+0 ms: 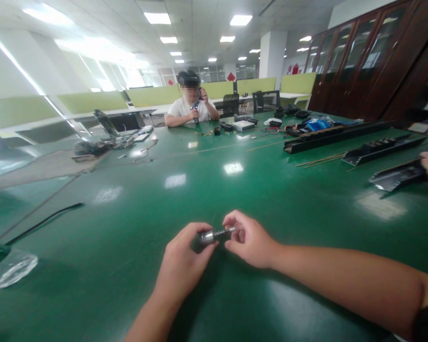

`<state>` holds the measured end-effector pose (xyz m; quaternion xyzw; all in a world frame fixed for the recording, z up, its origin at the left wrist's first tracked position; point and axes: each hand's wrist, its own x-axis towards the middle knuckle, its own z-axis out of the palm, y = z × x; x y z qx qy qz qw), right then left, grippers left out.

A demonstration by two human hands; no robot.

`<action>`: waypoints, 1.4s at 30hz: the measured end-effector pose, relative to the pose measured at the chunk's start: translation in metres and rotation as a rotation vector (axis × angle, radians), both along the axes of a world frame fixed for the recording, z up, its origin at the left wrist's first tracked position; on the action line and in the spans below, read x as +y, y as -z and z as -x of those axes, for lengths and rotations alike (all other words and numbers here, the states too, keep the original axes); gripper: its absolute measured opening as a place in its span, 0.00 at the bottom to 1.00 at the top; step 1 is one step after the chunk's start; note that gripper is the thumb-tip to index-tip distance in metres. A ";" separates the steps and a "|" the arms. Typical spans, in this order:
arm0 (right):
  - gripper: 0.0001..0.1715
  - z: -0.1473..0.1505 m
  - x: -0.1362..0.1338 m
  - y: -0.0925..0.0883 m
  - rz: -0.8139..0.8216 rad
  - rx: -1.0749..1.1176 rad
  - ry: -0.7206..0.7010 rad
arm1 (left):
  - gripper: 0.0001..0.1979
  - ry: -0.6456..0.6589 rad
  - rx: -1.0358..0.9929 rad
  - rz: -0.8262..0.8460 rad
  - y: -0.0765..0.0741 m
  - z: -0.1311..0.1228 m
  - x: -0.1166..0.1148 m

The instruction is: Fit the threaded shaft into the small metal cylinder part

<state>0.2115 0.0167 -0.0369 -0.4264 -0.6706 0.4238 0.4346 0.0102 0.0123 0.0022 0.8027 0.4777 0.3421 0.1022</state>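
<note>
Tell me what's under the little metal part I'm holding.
Bare green table lies under the metal part, which the left hand and right hand hold. Fingers cover its near end.

The small cylinder with a thin shaft (214, 234) is polished, shiny metal. The green table (207, 190) is smooth and glossy, mirroring the ceiling lights. The long black channels (337, 135) look like dull, matt sheet metal. The cabinets (374, 61) are dark varnished wood with glass doors.

The table (135, 266) is shiny dark green. The little metal part (211, 235) is silver. At two o'clock, black trays (381, 148).
</note>
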 end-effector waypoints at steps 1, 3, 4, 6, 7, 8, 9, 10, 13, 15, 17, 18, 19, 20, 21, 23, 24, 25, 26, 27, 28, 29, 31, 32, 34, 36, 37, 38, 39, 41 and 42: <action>0.21 0.000 0.000 0.000 -0.002 -0.007 -0.003 | 0.08 0.003 0.001 -0.001 0.000 0.000 0.000; 0.21 0.000 -0.001 -0.001 -0.015 -0.015 -0.015 | 0.08 0.014 0.004 -0.001 0.000 -0.001 0.000; 0.20 0.001 -0.002 -0.001 -0.024 -0.014 -0.017 | 0.08 0.023 0.008 0.003 0.001 -0.001 0.000; 0.18 0.001 -0.002 -0.002 -0.037 -0.011 -0.023 | 0.08 0.037 0.012 0.008 0.001 -0.002 0.000; 0.17 0.001 -0.002 -0.003 -0.040 -0.009 -0.026 | 0.08 0.039 0.011 0.009 0.001 -0.003 -0.001; 0.17 0.001 -0.002 -0.004 -0.041 -0.011 -0.030 | 0.08 0.039 0.010 0.011 0.001 -0.003 -0.001; 0.16 0.001 -0.003 -0.004 -0.042 -0.015 -0.032 | 0.08 0.037 0.009 0.012 0.001 -0.003 -0.002; 0.15 0.001 -0.003 -0.005 -0.044 -0.022 -0.031 | 0.08 0.036 0.006 0.013 0.001 -0.003 -0.002; 0.12 0.000 -0.002 -0.008 -0.047 -0.036 -0.024 | 0.08 0.040 -0.010 0.012 0.001 -0.002 -0.002; 0.11 0.000 -0.002 -0.008 -0.036 -0.028 -0.026 | 0.08 0.035 -0.031 0.006 0.001 -0.002 -0.002; 0.11 0.000 -0.001 -0.007 -0.019 -0.015 -0.035 | 0.09 0.027 -0.048 0.002 0.002 -0.002 -0.002; 0.11 0.000 -0.001 -0.007 -0.010 -0.006 -0.040 | 0.09 0.024 -0.054 0.004 0.002 -0.003 -0.002; 0.10 0.001 0.000 -0.006 -0.002 0.003 -0.047 | 0.09 0.022 -0.058 0.007 0.002 -0.003 -0.002; 0.10 0.001 0.000 -0.006 0.005 0.014 -0.052 | 0.09 0.023 -0.061 0.009 0.001 -0.003 -0.002; 0.09 0.001 0.000 -0.005 0.012 0.023 -0.056 | 0.09 0.022 -0.064 0.011 0.001 -0.004 -0.002; 0.08 0.001 0.001 -0.005 0.017 0.034 -0.056 | 0.09 0.015 -0.066 0.017 0.001 -0.005 -0.003; 0.07 0.001 0.001 -0.006 0.015 0.035 -0.052 | 0.09 0.008 -0.067 0.020 0.001 -0.005 -0.003; 0.07 0.001 0.001 -0.006 0.013 0.034 -0.049 | 0.09 -0.001 -0.068 0.025 0.001 -0.005 -0.003; 0.07 0.001 0.001 -0.007 0.011 0.033 -0.048 | 0.10 -0.011 -0.069 0.031 0.002 -0.005 -0.003; 0.07 0.001 0.001 -0.007 0.011 0.036 -0.047 | 0.10 -0.022 -0.070 0.038 0.002 -0.005 -0.003; 0.07 0.001 0.001 -0.008 0.014 0.043 -0.048 | 0.10 -0.032 -0.070 0.045 0.002 -0.004 -0.003; 0.07 0.001 0.001 -0.008 0.020 0.052 -0.048 | 0.10 -0.041 -0.070 0.051 0.002 -0.004 -0.004; 0.07 0.001 0.001 -0.008 0.034 0.072 -0.044 | 0.11 -0.054 -0.076 0.061 0.002 -0.004 -0.004; 0.07 0.000 0.001 -0.008 0.039 0.078 -0.043 | 0.11 -0.058 -0.079 0.064 0.002 -0.004 -0.004; 0.07 0.000 0.001 -0.008 0.043 0.077 -0.044 | 0.11 -0.062 -0.083 0.067 0.001 -0.004 -0.004; 0.07 0.000 0.001 -0.008 0.037 0.070 -0.047 | 0.10 -0.064 -0.082 0.067 0.001 -0.003 -0.004; 0.07 0.000 0.001 -0.008 0.033 0.070 -0.047 | 0.10 -0.064 -0.081 0.067 0.001 -0.003 -0.004; 0.07 0.000 0.002 -0.007 0.032 0.072 -0.047 | 0.10 -0.064 -0.080 0.067 0.001 -0.003 -0.004; 0.07 0.000 0.002 -0.007 0.032 0.076 -0.046 | 0.10 -0.064 -0.080 0.067 0.001 -0.003 -0.004; 0.07 0.000 0.002 -0.007 0.036 0.086 -0.047 | 0.11 -0.067 -0.078 0.066 0.001 -0.002 -0.003; 0.07 0.000 0.002 -0.007 0.039 0.090 -0.048 | 0.11 -0.071 -0.077 0.065 0.001 -0.002 -0.003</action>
